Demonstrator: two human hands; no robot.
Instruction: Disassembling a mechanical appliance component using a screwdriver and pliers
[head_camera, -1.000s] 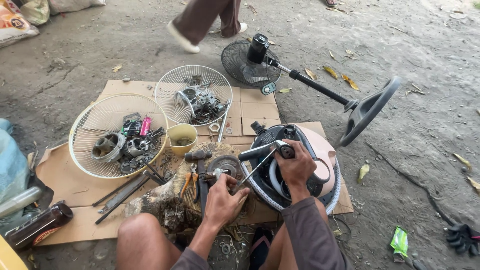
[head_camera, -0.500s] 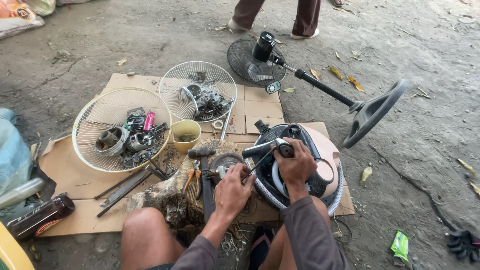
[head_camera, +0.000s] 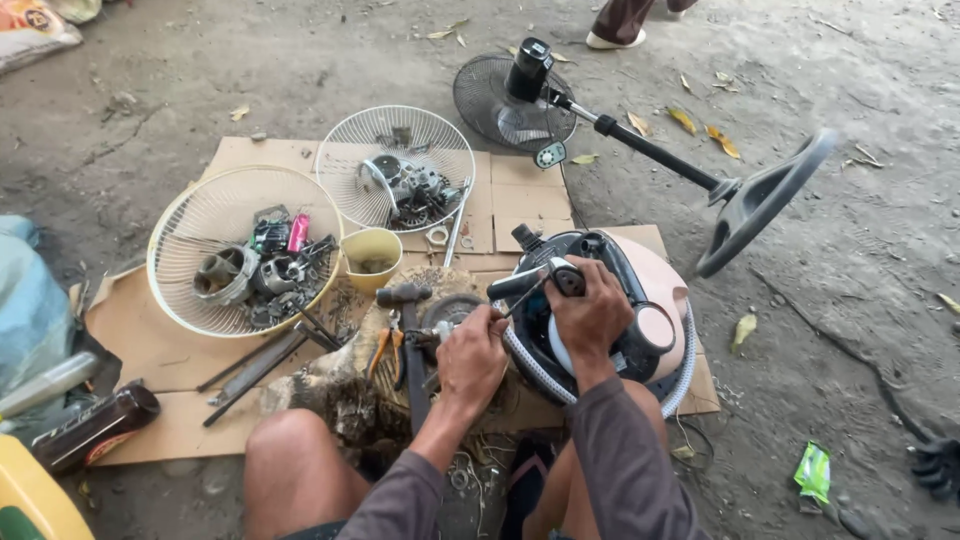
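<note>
passer-by's foot (head_camera: 618, 22) gone further, two fan guards (head_camera: 245, 250)

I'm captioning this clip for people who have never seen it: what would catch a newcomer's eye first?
Both hands meet at centre: the right hand grips a black-handled tool over a pink and black appliance, and the left hand pinches its tip. To the left, two fan guards on cardboard hold metal parts. Behind, a standing fan lies toppled.

Left hand (head_camera: 472, 358) hides whatever small part its fingers (head_camera: 492, 322) pinch.
</note>
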